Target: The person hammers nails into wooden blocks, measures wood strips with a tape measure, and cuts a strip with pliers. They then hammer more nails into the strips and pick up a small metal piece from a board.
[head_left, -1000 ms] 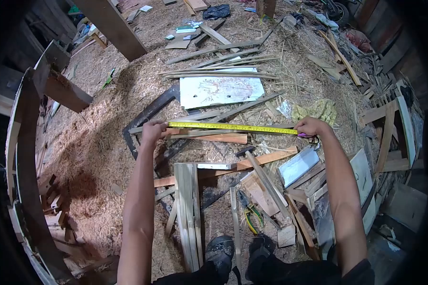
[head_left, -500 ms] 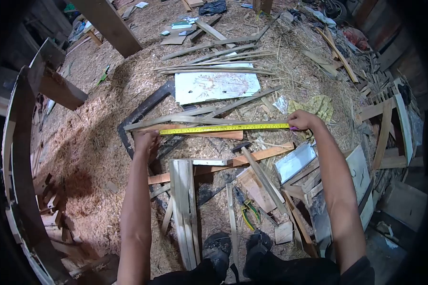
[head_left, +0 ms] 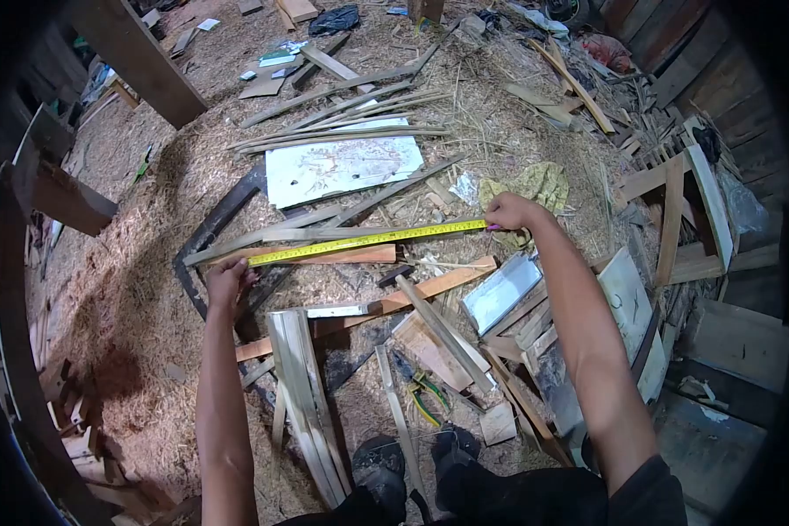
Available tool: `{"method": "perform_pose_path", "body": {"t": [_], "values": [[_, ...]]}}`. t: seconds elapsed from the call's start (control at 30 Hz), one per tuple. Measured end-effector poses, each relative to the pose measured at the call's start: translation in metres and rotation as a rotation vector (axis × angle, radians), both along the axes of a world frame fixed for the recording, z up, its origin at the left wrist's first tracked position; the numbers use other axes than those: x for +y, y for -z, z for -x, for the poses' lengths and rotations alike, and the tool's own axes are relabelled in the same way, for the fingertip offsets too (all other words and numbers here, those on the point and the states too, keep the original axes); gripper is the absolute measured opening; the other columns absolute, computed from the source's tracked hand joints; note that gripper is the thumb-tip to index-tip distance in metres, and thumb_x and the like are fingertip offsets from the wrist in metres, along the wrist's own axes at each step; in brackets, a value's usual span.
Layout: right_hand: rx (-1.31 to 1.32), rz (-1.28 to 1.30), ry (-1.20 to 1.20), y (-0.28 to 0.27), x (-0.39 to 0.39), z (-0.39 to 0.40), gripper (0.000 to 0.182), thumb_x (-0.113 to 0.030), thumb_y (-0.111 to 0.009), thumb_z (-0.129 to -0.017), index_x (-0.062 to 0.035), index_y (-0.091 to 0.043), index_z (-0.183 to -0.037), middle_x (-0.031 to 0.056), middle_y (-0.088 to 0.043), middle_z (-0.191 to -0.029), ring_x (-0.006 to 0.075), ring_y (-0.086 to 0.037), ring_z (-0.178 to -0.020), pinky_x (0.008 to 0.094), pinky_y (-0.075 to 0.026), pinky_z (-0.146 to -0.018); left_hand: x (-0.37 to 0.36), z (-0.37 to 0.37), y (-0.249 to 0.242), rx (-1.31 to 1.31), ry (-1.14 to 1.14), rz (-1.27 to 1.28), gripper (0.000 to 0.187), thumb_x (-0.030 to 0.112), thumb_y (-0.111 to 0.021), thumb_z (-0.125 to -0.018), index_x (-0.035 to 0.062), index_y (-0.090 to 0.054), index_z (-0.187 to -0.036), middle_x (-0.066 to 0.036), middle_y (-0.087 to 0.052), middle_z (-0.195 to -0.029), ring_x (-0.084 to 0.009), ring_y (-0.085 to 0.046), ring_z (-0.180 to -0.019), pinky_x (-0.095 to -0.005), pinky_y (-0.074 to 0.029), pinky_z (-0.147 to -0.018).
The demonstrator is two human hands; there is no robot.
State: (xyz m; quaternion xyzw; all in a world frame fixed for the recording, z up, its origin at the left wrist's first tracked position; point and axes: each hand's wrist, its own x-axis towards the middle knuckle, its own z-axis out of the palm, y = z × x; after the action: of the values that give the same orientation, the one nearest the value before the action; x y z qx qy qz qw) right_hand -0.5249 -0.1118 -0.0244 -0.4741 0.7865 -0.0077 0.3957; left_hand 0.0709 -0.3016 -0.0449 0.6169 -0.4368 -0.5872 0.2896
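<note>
A yellow tape measure is stretched out between my two hands, tilting slightly upward to the right. My left hand pinches its left end. My right hand is closed around its other end, where a bit of purple shows at the fingers. Just beneath the blade lies a reddish wooden strip, and a grey weathered strip runs close behind it. A crumpled yellowish cloth is on the ground beyond my right hand.
Wood shavings cover the ground. A stained white board lies ahead among thin sticks. Pliers with yellow-green handles and a bundle of pale strips lie near my feet. A wooden post stands at the upper left; scrap boards crowd the right.
The view has swung to the right, so the scene sits further left. Both hands still hold the stretched tape measure, which now slopes a little more.
</note>
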Motion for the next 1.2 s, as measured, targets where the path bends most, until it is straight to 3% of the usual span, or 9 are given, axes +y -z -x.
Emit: {"method": "perform_pose_path", "body": {"t": [0.2, 0.3, 0.4, 0.6, 0.77, 0.9, 0.93, 1.07, 1.2], "values": [[-0.005, -0.065, 0.08, -0.019, 0.004, -0.013, 0.026, -0.031, -0.07, -0.085, -0.0089, -0.078, -0.095, 0.0066, -0.067, -0.071, 0.0185, -0.058, -0.056, 0.0377, -0.047, -0.053, 0.004, 0.007, -0.004, 0.05, -0.051, 0.092, 0.019, 0.007, -0.061, -0.099, -0.0042, -0.065, -0.114, -0.008, -0.068, -0.089, -0.0149, -0.067, -0.071, -0.0234, -0.056, -0.062], [-0.077, -0.049, 0.13, -0.01, 0.009, -0.01, 0.022, -0.028, -0.069, -0.085, -0.0117, -0.077, -0.098, 0.0069, -0.068, -0.072, 0.0183, -0.059, -0.057, 0.0368, -0.048, -0.053, 0.009, 0.002, -0.007, 0.055, -0.109, 0.044, 0.021, 0.006, -0.065, -0.096, -0.0017, -0.066, -0.116, -0.008, -0.069, -0.096, -0.0148, -0.068, -0.072, -0.0244, -0.058, -0.063], [-0.096, 0.117, 0.012, 0.014, 0.013, 0.001, 0.019, -0.025, -0.07, -0.084, -0.0131, -0.077, -0.098, 0.0071, -0.071, -0.078, 0.0187, -0.063, -0.063, 0.0366, -0.05, -0.057, 0.008, -0.004, 0.008, 0.066, -0.137, 0.072, 0.021, 0.006, -0.065, -0.096, -0.0014, -0.066, -0.116, -0.008, -0.069, -0.096, -0.0151, -0.068, -0.072, -0.0252, -0.058, -0.062], [-0.049, 0.055, 0.023, 0.004, 0.011, -0.012, 0.021, -0.02, -0.069, -0.084, -0.0139, -0.075, -0.104, 0.0069, -0.074, -0.092, 0.0197, -0.067, -0.082, 0.0366, -0.053, -0.074, 0.002, -0.009, 0.03, 0.11, -0.134, 0.185, 0.021, 0.006, -0.066, -0.096, -0.0019, -0.066, -0.115, -0.008, -0.069, -0.097, -0.0148, -0.067, -0.073, -0.0253, -0.058, -0.065], [-0.019, 0.045, -0.005, -0.005, 0.011, -0.016, 0.022, -0.021, -0.069, -0.084, -0.0115, -0.073, -0.104, 0.0095, -0.074, -0.097, 0.0209, -0.068, -0.088, 0.0376, -0.052, -0.078, 0.001, -0.012, 0.031, 0.095, -0.116, 0.109, 0.023, 0.01, -0.07, -0.093, 0.0002, -0.068, -0.114, -0.008, -0.069, -0.097, -0.0145, -0.066, -0.072, -0.025, -0.057, -0.064], [0.104, 0.191, 0.096, -0.008, 0.013, -0.015, 0.029, -0.032, -0.072, -0.081, -0.0037, -0.072, -0.089, 0.014, -0.073, -0.089, 0.0212, -0.069, -0.082, 0.0387, -0.053, -0.074, 0.011, -0.001, -0.011, -0.007, -0.174, 0.079, 0.023, 0.014, -0.072, -0.092, 0.0035, -0.072, -0.113, -0.002, -0.067, -0.087, -0.0126, -0.062, -0.071, -0.0269, -0.053, -0.062], [0.088, 0.127, 0.069, -0.017, 0.007, -0.012, 0.029, -0.03, -0.073, -0.08, -0.0038, -0.072, -0.091, 0.0137, -0.072, -0.082, 0.0192, -0.067, -0.075, 0.0371, -0.053, -0.069, 0.01, 0.001, -0.026, -0.219, -0.134, 0.179, 0.025, 0.019, -0.075, -0.09, 0.0043, -0.075, -0.11, -0.003, -0.071, -0.092, -0.0118, -0.062, -0.076, -0.0288, -0.051, -0.068], [0.065, 0.055, -0.104, -0.07, -0.024, -0.025, 0.031, -0.032, -0.071, -0.081, -0.0034, -0.073, -0.091, 0.0113, -0.071, -0.073, 0.0173, -0.066, -0.066, 0.0352, -0.052, -0.063, -0.006, -0.003, -0.048, -0.241, 0.06, 0.381, 0.03, 0.023, -0.078, -0.087, 0.0039, -0.076, -0.111, -0.005, -0.074, -0.099, -0.0123, -0.064, -0.084, -0.0276, -0.049, -0.074], [0.022, 0.39, -0.294, -0.102, -0.045, -0.092, 0.04, -0.039, -0.066, -0.082, -0.001, -0.074, -0.072, 0.0163, -0.069, -0.066, 0.0273, -0.065, -0.059, 0.0402, -0.052, -0.061, 0.019, 0.072, -0.108, -0.124, 0.244, 0.354, 0.027, 0.02, -0.077, -0.089, -0.0014, -0.076, -0.106, -0.008, -0.075, -0.098, -0.0145, -0.067, -0.088, -0.0279, -0.052, -0.082]]}}
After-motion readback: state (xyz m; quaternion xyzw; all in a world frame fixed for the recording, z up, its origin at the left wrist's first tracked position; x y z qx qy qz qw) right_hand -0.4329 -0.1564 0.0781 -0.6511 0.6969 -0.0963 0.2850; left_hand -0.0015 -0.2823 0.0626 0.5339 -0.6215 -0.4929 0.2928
